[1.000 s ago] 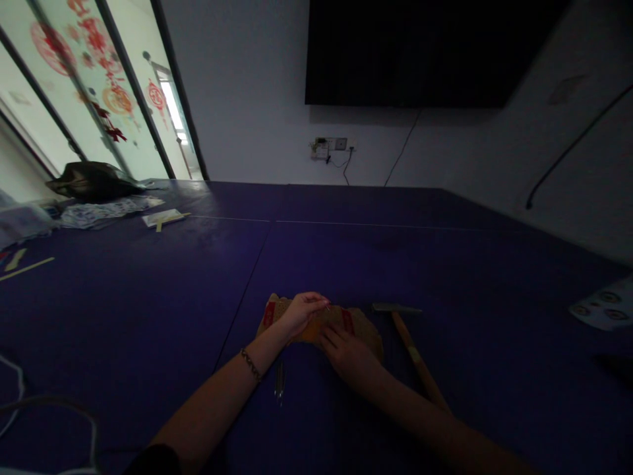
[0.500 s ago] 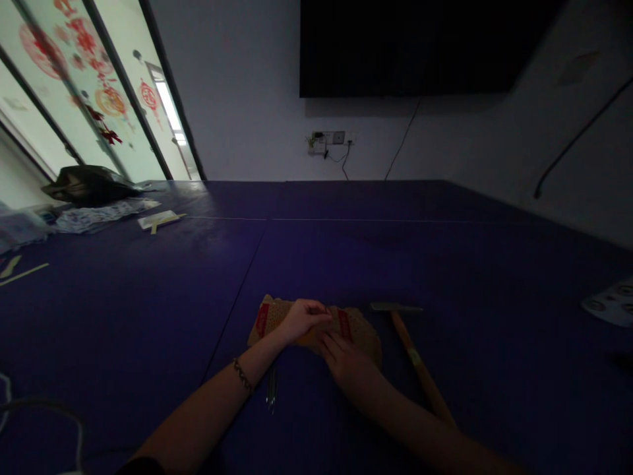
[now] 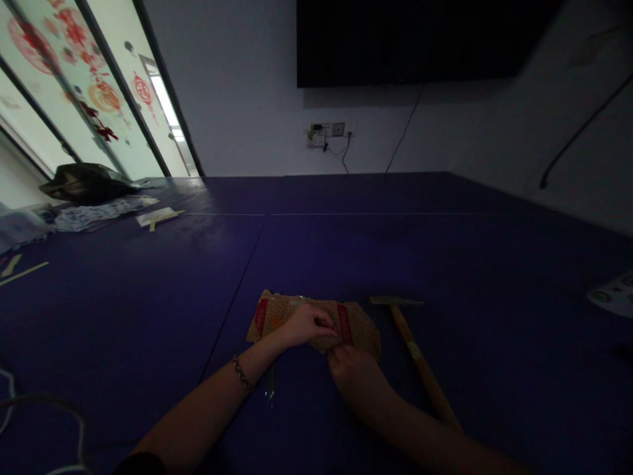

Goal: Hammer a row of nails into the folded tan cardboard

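Note:
A brown patterned packet (image 3: 363, 326) with red bands lies flat on the purple surface in front of me. My left hand (image 3: 307, 324) rests over its middle, fingers bent and thumb and fingertips close together; anything between them is too small and dark to make out. Against the packet's near edge, my right hand (image 3: 353, 373) is closed, its fingertips curled in and mostly hidden. Under my left wrist lie several thin metal rods, perhaps long nails (image 3: 270, 388). To the right of the packet is a hammer (image 3: 419, 359) with a wooden handle, touched by neither hand.
Purple panels (image 3: 316, 251) with seams stretch to the wall. A dark bag (image 3: 89, 183), papers and yellowish strips (image 3: 24, 273) lie on the left. Pale cables (image 3: 79, 435) curl at the lower left. A patterned white item (image 3: 616, 295) lies far right, below a hanging cable (image 3: 583, 135).
My right fingers, stretched out over the packet before, have curled in and drawn slightly towards me. My left hand has shifted a little to the right. The view has tilted slightly.

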`<move>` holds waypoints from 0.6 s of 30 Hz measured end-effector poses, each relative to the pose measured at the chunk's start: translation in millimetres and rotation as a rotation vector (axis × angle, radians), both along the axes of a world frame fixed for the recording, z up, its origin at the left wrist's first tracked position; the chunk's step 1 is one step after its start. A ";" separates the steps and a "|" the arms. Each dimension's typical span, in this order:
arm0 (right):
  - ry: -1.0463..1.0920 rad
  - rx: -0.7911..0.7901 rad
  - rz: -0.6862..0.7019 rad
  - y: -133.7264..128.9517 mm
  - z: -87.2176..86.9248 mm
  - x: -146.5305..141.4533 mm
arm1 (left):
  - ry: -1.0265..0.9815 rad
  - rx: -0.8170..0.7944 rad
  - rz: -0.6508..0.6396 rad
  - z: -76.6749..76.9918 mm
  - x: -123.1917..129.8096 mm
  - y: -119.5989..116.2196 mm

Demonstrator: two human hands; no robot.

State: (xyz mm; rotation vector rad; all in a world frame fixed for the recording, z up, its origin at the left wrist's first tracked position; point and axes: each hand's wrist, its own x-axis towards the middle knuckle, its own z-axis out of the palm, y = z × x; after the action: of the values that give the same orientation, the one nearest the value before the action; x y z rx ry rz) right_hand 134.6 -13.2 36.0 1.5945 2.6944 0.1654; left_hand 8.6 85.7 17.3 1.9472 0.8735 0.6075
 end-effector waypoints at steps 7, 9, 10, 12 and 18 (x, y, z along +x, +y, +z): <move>-0.036 0.004 -0.151 4.6 2.1 3.4 | 0.061 0.090 -0.041 -2.0 -0.8 4.1; -0.051 0.003 -0.169 5.2 2.5 3.2 | 0.072 0.112 -0.047 -2.3 -0.9 4.1; -0.059 0.004 -0.173 5.5 2.6 2.9 | 0.077 0.121 -0.053 -2.1 -1.1 3.9; -0.075 0.007 -0.168 6.0 2.9 2.2 | 0.085 0.134 -0.073 -1.2 -1.9 3.6; -0.073 0.028 -0.101 10.7 2.3 3.5 | 0.106 0.193 -0.141 2.2 -7.2 2.6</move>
State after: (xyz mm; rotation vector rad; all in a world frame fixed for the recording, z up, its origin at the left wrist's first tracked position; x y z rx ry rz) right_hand 138.1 -2.6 38.4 1.6921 2.5629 0.2551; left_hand 1.4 88.3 19.5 2.2114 0.7567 0.5256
